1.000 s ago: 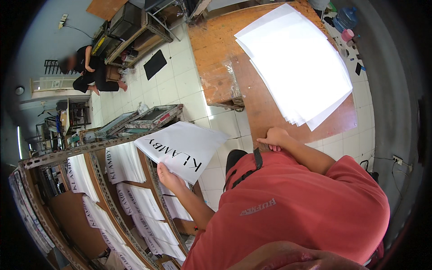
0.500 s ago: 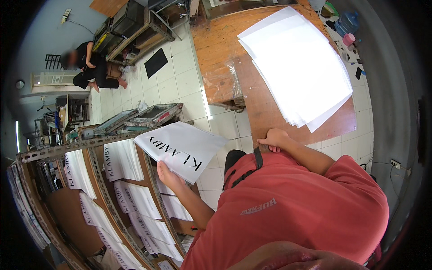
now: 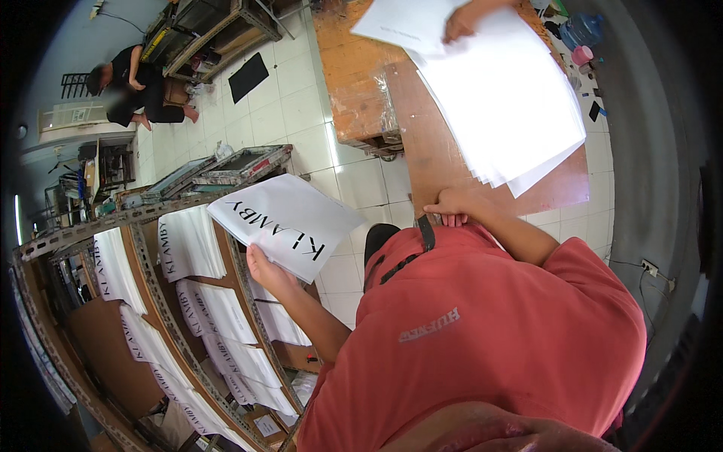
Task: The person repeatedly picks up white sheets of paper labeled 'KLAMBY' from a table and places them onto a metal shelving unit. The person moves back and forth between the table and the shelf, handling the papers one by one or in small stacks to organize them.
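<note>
left hand (image 3: 265, 273) grips printed white sheet (image 3: 286, 223) at 9 o'clock; right hand (image 3: 452, 206), fingers curled, rests on wooden table (image 3: 444, 162) edge at 12 o'clock

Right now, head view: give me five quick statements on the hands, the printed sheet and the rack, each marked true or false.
1. The left hand holds a printed white sheet by its lower edge. True.
2. The right hand is lifting a sheet off the stack. False: it rests at the wooden table edge, holding nothing.
3. The metal drying rack holds more printed sheets on its shelves. True.
4. The white paper stack lies on the floor tiles. False: it lies on the table.
5. Another person's hand touches paper at the table's far end. True.
</note>
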`<act>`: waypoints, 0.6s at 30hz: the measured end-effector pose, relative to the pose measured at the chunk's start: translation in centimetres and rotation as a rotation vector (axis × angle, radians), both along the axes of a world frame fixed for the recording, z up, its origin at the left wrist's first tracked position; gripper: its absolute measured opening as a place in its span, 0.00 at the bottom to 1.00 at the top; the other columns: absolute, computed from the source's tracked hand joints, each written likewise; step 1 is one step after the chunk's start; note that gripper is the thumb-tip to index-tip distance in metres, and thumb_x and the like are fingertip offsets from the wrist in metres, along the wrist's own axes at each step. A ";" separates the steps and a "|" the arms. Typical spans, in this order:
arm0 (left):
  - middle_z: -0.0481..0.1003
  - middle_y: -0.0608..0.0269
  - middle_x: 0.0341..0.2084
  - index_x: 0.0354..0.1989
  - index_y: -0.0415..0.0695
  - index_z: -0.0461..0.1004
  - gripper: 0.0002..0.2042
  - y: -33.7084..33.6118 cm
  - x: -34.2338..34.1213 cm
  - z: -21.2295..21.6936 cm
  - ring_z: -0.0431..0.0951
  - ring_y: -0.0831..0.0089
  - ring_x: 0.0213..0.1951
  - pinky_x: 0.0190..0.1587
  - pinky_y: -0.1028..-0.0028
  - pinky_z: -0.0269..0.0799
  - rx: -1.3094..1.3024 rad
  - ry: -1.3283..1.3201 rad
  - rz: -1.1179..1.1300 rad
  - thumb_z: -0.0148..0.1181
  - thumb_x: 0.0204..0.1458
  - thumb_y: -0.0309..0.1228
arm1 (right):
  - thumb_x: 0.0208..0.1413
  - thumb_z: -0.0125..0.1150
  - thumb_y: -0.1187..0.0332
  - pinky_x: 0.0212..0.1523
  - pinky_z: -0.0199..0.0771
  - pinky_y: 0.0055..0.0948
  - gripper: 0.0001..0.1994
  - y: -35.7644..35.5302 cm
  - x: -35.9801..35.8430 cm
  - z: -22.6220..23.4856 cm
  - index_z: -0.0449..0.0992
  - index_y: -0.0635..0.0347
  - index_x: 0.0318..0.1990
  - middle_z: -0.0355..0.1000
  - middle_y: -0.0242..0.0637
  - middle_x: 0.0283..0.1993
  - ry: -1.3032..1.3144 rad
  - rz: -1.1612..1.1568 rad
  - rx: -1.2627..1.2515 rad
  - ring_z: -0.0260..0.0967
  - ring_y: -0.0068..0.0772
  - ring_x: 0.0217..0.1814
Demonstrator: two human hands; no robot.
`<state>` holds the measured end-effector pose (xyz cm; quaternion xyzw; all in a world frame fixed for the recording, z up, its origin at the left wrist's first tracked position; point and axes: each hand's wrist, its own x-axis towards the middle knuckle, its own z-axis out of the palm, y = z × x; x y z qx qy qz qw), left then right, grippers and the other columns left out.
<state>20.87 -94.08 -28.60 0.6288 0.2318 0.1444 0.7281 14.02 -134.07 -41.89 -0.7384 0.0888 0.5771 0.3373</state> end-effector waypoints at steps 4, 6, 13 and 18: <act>0.74 0.53 0.45 0.51 0.34 0.68 0.14 1.1 -0.8 0.7 0.77 0.66 0.44 0.48 0.68 0.76 0.020 -0.011 0.005 0.52 0.63 0.32 | 0.61 0.52 0.47 0.22 0.72 0.28 0.24 -0.5 5.1 6.5 0.78 0.61 0.27 0.77 0.36 0.23 -0.372 0.009 0.402 0.72 0.25 0.20; 0.74 0.53 0.46 0.52 0.34 0.67 0.15 0.7 -1.0 1.6 0.77 0.66 0.45 0.48 0.68 0.76 0.048 -0.003 0.065 0.52 0.63 0.32 | 0.61 0.56 0.51 0.24 0.70 0.26 0.20 -0.9 8.3 8.7 0.76 0.58 0.26 0.72 0.31 0.19 -0.570 -0.456 0.561 0.70 0.21 0.21; 0.74 0.50 0.47 0.52 0.33 0.68 0.17 -0.4 -0.9 2.1 0.76 0.64 0.47 0.50 0.66 0.74 0.098 0.015 0.080 0.52 0.62 0.34 | 0.63 0.47 0.46 0.67 0.58 0.44 0.32 -10.0 20.2 -2.9 0.66 0.70 0.59 0.62 0.54 0.64 -1.149 -0.361 -0.752 0.56 0.55 0.68; 0.72 0.46 0.50 0.56 0.31 0.63 0.20 0.6 -1.4 2.3 0.75 0.61 0.48 0.51 0.65 0.76 0.122 0.056 0.078 0.53 0.62 0.33 | 0.62 0.39 0.38 0.69 0.51 0.48 0.40 -8.5 17.2 -5.4 0.61 0.70 0.63 0.54 0.51 0.70 -1.092 -0.142 -0.737 0.45 0.53 0.74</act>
